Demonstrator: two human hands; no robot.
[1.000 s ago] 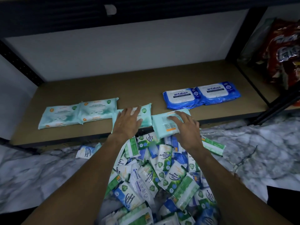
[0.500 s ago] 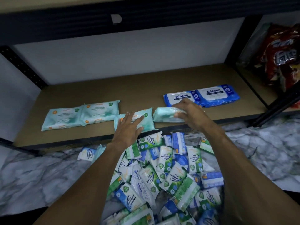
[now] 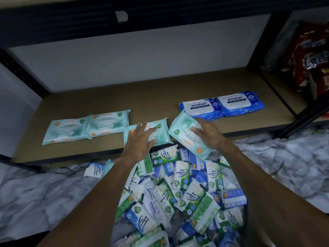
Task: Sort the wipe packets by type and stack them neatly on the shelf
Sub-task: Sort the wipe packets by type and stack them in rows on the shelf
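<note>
Left hand (image 3: 140, 139): arm extended forward, palm down, fingers straight and spread. It presses flat on the third mint packet (image 3: 160, 134), which lies near the front edge of the shelf (image 3: 142, 97).

Right hand (image 3: 208, 134): forearm reaches in from the lower right, fingers curled over the tilted mint packet (image 3: 183, 139), gripping it. This packet sits skewed. Its far end is over the shelf and its near end projects past the front edge, above the pile (image 3: 178, 193). Whether it rests on the board cannot be told.

Further left, two mint packets (image 3: 108, 123) lie flat side by side, edges overlapping. At right rear, two blue packets (image 3: 201, 107) lie side by side, touching.

All are soft rectangular pouches of glossy film with crimped ends; the blue ones carry white label panels. The shelf board is matt brown in a black metal frame. The pile is a loose heap of smaller green, white and blue pouches on the marble-patterned floor (image 3: 35, 193). Crinkled red foil snack bags (image 3: 311, 56) stand in the adjoining bay at right.
</note>
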